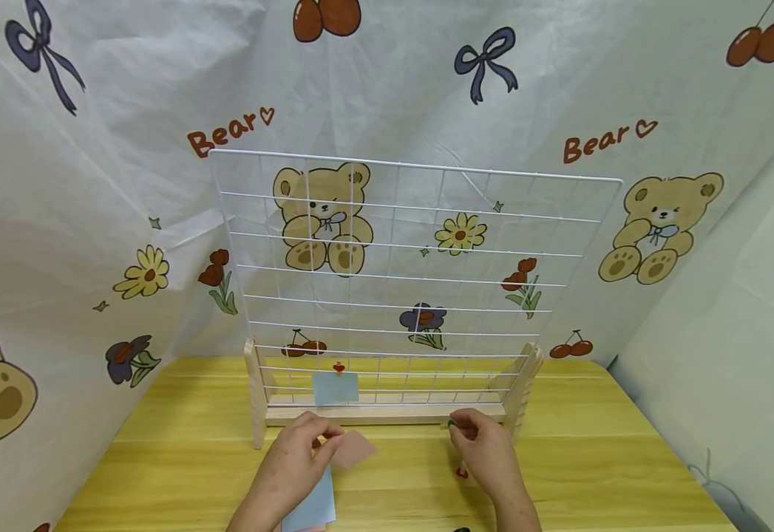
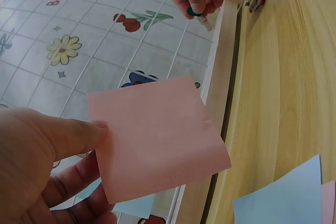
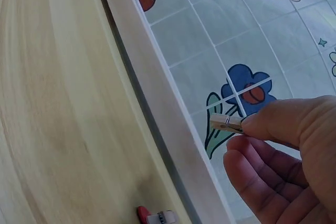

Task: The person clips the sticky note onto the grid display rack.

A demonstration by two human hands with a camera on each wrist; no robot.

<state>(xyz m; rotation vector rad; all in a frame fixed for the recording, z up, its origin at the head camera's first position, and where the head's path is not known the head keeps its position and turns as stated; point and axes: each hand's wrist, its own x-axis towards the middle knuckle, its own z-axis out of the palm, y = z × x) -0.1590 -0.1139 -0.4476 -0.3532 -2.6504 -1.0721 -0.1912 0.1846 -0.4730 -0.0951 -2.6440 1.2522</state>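
Note:
My left hand (image 1: pixel 300 458) pinches a pink square of paper (image 2: pixel 157 135) by one edge, thumb in front and fingers behind. Between the thumb and fingers of my right hand (image 1: pixel 489 451) is a small wooden clothespin (image 3: pixel 224 123) with a green decoration (image 2: pixel 194 12). Both hands are in front of a white wire grid (image 1: pixel 387 281) standing in a wooden base (image 1: pixel 387 414). Low on the grid hangs a light blue paper (image 1: pixel 335 389), held at its top by a clothespin with a red heart (image 1: pixel 338 367).
Under my left forearm lies a stack of blue paper (image 1: pixel 316 502) with pink showing beneath. Clothespins with red decorations (image 3: pixel 157 217) lie on the wooden table (image 1: pixel 599 443) by my right hand. A dark object (image 1: pixel 462 529) shows at the bottom edge. Bear-print cloth (image 1: pixel 387 89) hangs behind.

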